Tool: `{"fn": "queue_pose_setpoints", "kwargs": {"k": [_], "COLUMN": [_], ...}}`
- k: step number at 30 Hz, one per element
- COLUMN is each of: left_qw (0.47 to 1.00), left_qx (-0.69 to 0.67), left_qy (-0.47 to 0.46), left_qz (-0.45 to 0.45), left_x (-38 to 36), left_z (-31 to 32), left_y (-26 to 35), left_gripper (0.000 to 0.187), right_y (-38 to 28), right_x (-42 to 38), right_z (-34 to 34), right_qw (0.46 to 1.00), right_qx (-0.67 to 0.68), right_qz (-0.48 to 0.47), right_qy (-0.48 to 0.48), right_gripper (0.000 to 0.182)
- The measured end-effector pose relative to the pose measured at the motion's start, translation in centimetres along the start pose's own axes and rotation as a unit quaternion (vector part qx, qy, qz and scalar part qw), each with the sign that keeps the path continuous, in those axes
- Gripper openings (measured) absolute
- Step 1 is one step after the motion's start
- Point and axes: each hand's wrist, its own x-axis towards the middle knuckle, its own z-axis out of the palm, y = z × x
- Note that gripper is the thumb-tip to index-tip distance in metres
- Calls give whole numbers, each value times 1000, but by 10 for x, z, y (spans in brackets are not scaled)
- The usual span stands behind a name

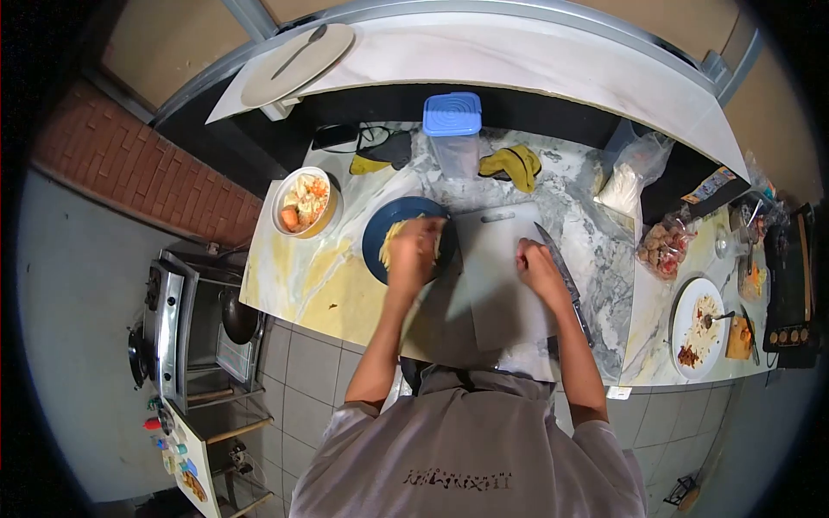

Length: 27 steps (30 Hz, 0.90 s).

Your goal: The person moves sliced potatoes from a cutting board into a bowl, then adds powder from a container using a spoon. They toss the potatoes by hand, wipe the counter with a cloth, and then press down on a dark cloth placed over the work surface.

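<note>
My left hand [413, 248] is over the dark blue bowl [372, 231], smeared by motion, so its fingers do not show clearly. Pale yellow strips [393, 239] lie in the bowl under and beside it. On the right part of the white cutting board [501, 298], my right hand [539, 268] rests with fingers curled in and nothing visible in them. A large knife [566, 274] lies along the board's right edge, close to that hand and partly hidden by the forearm.
A white bowl of chopped vegetables [304, 203] stands left. Behind are a blue-lidded container [452, 121] and yellow-black gloves [515, 167]. Rightward are a bag of white powder [623, 187], a bagged reddish-brown food [663, 250] and a white plate [685, 325] with food and a spoon.
</note>
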Motion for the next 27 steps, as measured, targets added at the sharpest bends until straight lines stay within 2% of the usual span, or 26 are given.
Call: {"fn": "queue_pose_setpoints", "kwargs": {"k": [1, 2, 3, 4, 5, 7, 8, 10, 11, 13, 14, 15, 16, 18, 21, 23, 24, 26, 27], "left_qw": [999, 993, 991, 989, 989, 995, 995, 990, 992, 993, 993, 993, 992, 990, 979, 980, 980, 979, 978], "left_qx": [-19, -90, -100, -110, -109, -40, -38, 88, 70, 78, 86, 86, 106, 128, 179, 176, 176, 184, 194], "left_qy": [32, 54, 69, 83, 85, 50, 52, -107, -105, -87, -68, -67, -63, -59, -96, -94, -90, -85, -79], "left_qz": [-20, -57, -57, -58, -58, -81, -82, 0, -26, -29, -35, -35, -24, -16, 17, 9, -2, -5, -8], "left_x": [5, 6, 7, 7, 6, 0, -4, -12, -16, -18, -19, -20, -19, -22, -28, -30, -31, -35, -37], "left_z": [-16, -25, -34, -42, -46, -51, -52, -50, -46, -43, -42, -41, -40, -37, -29, -23, -22, -21, -22], "left_y": [3, -4, -7, -9, -12, -22, -31, -48, -53, -55, -55, -55, -55, -56, -63, -71, -71, -71, -71], "left_gripper": [15, 17, 17, 17, 17, 21, 21, 24, 27, 27, 27, 27, 26, 26, 27, 24, 22, 20, 19], "right_y": [-6, -11, -17, -21, -25, -35, -43, -65, -72, -79, -81, -83, -84, -80, -79, -87, -89, -91, -97], "right_x": [9, 20, 32, 41, 49, 66, 73, 87, 89, 84, 78, 73, 70, 66, 60, 61, 61, 62, 60], "right_z": [-6, -14, -21, -23, -23, -18, -14, -8, -1, 19, 27, 33, 38, 49, 57, 53, 56, 66, 68], "right_qw": [1000, 992, 967, 968, 954, 903, 903, 873, 874, 891, 891, 952, 986, 978, 989, 982, 982, 979, 984], "right_qx": [2, 78, 152, 153, 234, 392, 393, 470, 470, 403, 403, 267, 123, 171, 119, 94, 93, 82, 48], "right_qz": [-4, 83, 169, 166, 167, 167, 166, 118, 116, 92, 93, 25, -46, -20, -46, -38, -36, -108, -151], "right_qy": [-1, -57, -112, -113, -89, -57, -59, -51, -52, -186, -185, -148, -107, -114, -77, -162, -162, -150, -86], "right_gripper": [14, 11, 9, 9, 5, 5, 5, 10, 10, 21, 21, 26, 31, 32, 32, 32, 32, 31, 30]}}
